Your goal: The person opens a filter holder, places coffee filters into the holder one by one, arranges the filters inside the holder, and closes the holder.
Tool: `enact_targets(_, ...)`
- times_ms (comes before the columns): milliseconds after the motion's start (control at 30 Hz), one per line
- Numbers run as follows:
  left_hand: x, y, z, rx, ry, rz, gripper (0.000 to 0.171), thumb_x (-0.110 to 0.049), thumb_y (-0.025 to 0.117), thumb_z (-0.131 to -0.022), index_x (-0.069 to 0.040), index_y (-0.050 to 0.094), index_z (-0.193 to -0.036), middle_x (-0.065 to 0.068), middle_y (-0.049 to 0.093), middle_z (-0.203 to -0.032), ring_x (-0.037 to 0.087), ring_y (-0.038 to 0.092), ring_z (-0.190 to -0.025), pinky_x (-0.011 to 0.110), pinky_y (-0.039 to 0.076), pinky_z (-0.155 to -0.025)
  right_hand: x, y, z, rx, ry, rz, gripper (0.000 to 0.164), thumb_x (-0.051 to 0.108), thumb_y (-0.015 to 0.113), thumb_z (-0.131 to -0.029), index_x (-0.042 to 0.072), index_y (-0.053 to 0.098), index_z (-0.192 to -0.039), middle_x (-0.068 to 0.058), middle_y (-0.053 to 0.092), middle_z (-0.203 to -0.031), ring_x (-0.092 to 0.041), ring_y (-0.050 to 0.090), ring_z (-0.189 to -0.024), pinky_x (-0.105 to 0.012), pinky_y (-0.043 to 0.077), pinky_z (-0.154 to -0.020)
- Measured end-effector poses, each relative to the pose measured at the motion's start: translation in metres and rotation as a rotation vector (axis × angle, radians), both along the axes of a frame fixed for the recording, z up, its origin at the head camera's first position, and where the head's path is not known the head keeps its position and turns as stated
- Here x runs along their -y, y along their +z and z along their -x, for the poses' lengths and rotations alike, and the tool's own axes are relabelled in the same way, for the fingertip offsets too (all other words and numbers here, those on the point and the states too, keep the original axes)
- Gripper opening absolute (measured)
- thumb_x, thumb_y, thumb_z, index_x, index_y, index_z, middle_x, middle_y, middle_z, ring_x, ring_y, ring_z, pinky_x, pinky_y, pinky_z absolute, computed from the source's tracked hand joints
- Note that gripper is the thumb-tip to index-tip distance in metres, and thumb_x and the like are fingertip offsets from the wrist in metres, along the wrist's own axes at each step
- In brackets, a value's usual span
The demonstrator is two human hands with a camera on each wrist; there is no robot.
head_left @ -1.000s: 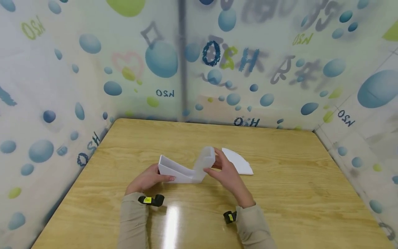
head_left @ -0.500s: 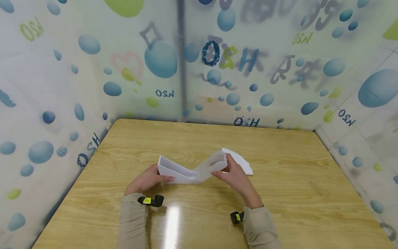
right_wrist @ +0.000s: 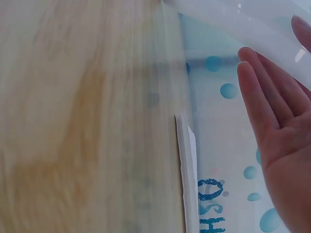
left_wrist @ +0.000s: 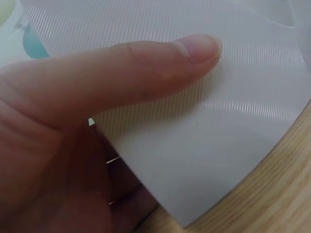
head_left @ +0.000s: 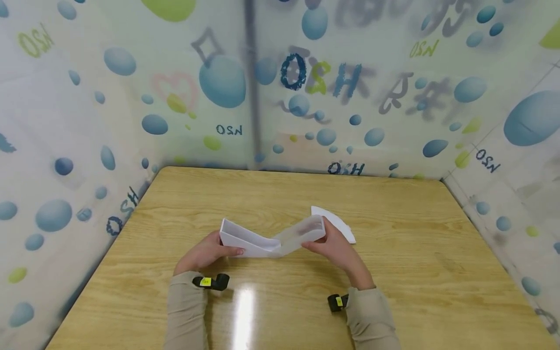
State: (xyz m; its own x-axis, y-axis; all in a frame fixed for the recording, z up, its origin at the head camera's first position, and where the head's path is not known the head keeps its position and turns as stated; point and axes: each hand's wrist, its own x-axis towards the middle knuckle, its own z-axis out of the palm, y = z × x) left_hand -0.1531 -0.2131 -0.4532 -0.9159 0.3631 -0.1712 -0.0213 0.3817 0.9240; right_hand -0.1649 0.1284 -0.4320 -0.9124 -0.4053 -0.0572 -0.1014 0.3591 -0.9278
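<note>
A white plastic case with an opaque white half (head_left: 251, 245) and a frosted translucent half (head_left: 294, 237) is spread in a shallow V low over the table. My left hand (head_left: 203, 253) grips the outer end of the white half, thumb flat along its finely ribbed face (left_wrist: 233, 141) in the left wrist view, fingers mostly hidden behind. The translucent half's outer end is pinched by my right hand (head_left: 339, 248), thumb in front and fingers behind. Behind the right hand lies a white wedge-shaped stack (head_left: 344, 230) with a curved edge; the right wrist view shows its layered side (right_wrist: 189, 170).
The wooden table (head_left: 415, 262) bears a bright light reflection near its front. Patterned curtain walls (head_left: 280, 112) with blue dots and lettering stand along the back and both sides.
My right hand has moved right, swinging the translucent half outward and down, so the V is wider and the wedge-shaped stack is more covered. My left hand keeps its grip almost in place.
</note>
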Motion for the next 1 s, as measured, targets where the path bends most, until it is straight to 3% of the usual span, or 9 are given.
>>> enact_targets(333,0.0,0.0,0.002,0.003,0.013,0.004,0.045,-0.022,0.076,-0.076,-0.005,0.057,-0.114,0.009,0.062,-0.107,0.019,0.054,-0.094,0.033,0.04,-0.08,0.004,0.028,-0.009,0.04,0.022,0.014,0.042,0.02,0.069,-0.083,0.015,0.048,-0.119,-0.004,0.055,-0.115,-0.019,0.063,-0.093,-0.034,0.049,-0.079)
enact_targets(500,0.001,-0.002,0.002,0.009,0.014,0.003,0.045,-0.02,0.075,-0.077,-0.005,0.057,-0.114,0.009,0.062,-0.108,0.019,0.054,-0.094,0.033,0.041,-0.08,0.002,0.025,-0.009,0.037,0.03,0.015,0.042,0.02,0.068,-0.084,0.015,0.049,-0.12,-0.004,0.056,-0.115,-0.018,0.063,-0.093,-0.034,0.049,-0.08)
enact_targets(733,0.0,0.002,-0.001,0.008,0.02,0.004,0.047,-0.024,0.076,-0.076,-0.007,0.057,-0.115,0.007,0.062,-0.109,0.018,0.054,-0.095,0.033,0.041,-0.079,-0.004,0.004,0.001,0.026,0.039,0.038,0.046,0.025,0.07,-0.082,0.019,0.048,-0.122,-0.004,0.056,-0.118,-0.02,0.062,-0.097,-0.035,0.049,-0.081)
enact_targets(1000,0.0,0.001,-0.001,0.013,0.018,0.012,0.049,-0.026,0.076,-0.075,-0.007,0.056,-0.115,0.009,0.061,-0.109,0.02,0.054,-0.095,0.034,0.041,-0.079,-0.012,-0.003,0.004,-0.054,0.065,0.041,0.046,0.026,0.069,-0.083,0.021,0.049,-0.125,-0.003,0.056,-0.12,-0.021,0.06,-0.102,-0.033,0.049,-0.083)
